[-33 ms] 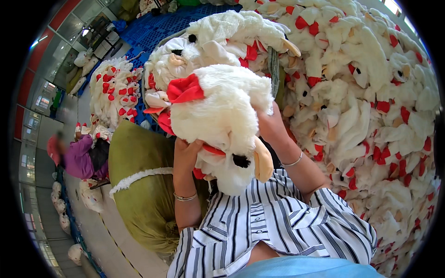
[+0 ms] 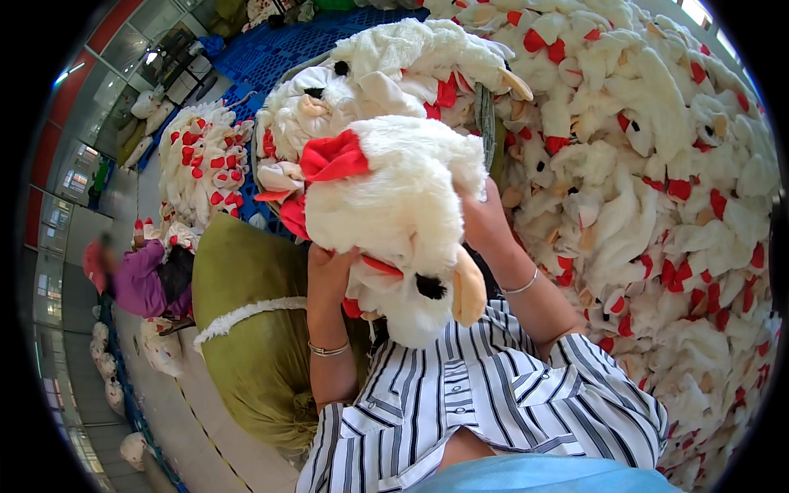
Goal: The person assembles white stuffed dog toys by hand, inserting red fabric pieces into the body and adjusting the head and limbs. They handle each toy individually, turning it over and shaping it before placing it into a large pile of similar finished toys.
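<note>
A limp, fluffy white plush toy skin [image 2: 386, 193] hangs between my hands in front of my chest. It has red fabric parts, a black patch and a peach-coloured stuffed-looking piece at its lower right. My left hand [image 2: 330, 275] grips its lower left edge near a red strip, thumb on top. At the right side, my right hand [image 2: 483, 218] is closed on the white fur, its fingers partly hidden by the plush. Just beyond lies a heap of similar plush skins [image 2: 362, 90] in a container whose grey-green edge shows at the right.
A big pile of white and red plush skins [image 2: 625, 205] fills the right side. A stuffed olive sack [image 2: 246, 329] stands at my left. Farther left are another plush heap [image 2: 201, 164] and a seated person in purple [image 2: 152, 279]. Blue pallets [image 2: 296, 37] lie at the back.
The plush skin has shifted very slightly to the right in my hands. Both hands keep their hold.
</note>
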Demonstrator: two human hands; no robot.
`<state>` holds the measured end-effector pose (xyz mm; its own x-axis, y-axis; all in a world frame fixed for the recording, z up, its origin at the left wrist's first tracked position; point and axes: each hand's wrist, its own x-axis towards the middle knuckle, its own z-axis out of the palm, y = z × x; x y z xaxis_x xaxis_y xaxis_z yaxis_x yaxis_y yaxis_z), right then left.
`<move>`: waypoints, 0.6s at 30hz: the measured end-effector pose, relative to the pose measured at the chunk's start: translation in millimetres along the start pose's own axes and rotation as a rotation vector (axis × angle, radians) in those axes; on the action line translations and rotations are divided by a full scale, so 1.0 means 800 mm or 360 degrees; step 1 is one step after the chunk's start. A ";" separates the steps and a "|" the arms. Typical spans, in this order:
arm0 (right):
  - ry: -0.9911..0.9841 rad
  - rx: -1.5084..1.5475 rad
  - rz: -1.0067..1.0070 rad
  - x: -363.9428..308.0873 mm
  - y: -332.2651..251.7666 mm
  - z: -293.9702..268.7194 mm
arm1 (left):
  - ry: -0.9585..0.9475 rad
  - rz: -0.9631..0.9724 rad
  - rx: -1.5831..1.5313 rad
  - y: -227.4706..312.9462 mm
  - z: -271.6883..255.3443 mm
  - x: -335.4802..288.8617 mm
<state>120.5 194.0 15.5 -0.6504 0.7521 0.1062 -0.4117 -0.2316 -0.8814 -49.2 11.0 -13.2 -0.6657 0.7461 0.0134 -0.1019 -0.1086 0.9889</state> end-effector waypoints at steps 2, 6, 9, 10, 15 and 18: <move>0.0013 -0.0004 -0.0041 0.006 -0.004 -0.011 | 0.0091 0.0012 -0.0189 0.007 0.005 -0.001; -0.0032 0.0057 -0.0035 0.013 0.003 -0.023 | 0.0353 0.0156 -0.0522 0.018 0.011 -0.001; -0.0117 -0.0182 0.0185 0.028 0.036 -0.058 | 0.0061 0.0263 -0.0612 0.011 -0.010 0.010; -0.0158 -0.0286 0.0244 0.033 0.050 -0.070 | -0.0110 0.0291 -0.0793 0.027 -0.007 0.011; -0.0592 -0.0776 0.0200 0.030 0.063 -0.085 | 0.0080 0.0449 -0.0606 0.046 0.027 0.016; -0.0351 -0.0686 0.0165 0.026 0.046 -0.086 | 0.0061 0.0451 -0.0785 0.052 0.020 0.021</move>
<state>135.4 243.4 -46.5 -0.8126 0.5795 0.0620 -0.0668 0.0131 -0.9977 -52.4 29.7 30.5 -0.7428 0.6197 0.2534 -0.2424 -0.6018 0.7610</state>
